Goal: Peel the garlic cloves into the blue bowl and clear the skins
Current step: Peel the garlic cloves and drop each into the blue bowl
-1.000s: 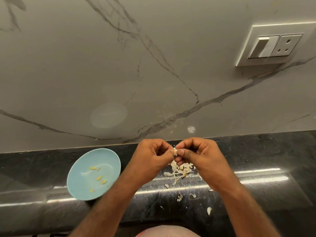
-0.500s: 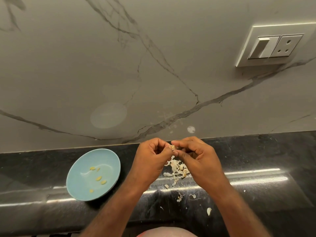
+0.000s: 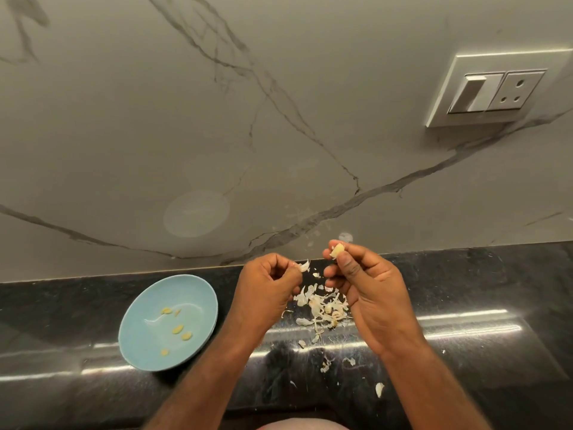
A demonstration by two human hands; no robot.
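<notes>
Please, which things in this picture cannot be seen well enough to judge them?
Head view, garlic clove: fingers of the right hand cover its sides; fully peeled or not, unclear.
Head view, skin pile: partly behind the right hand; remaining unpeeled cloves cannot be told.
Head view, pieces in the blue bowl: too small to tell whole cloves from bits.

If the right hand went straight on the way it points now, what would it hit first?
Probably the marble backsplash. The right hand, pinching a garlic clove, aims forward and slightly left, and nothing shows in between. Depth is unclear.
</notes>
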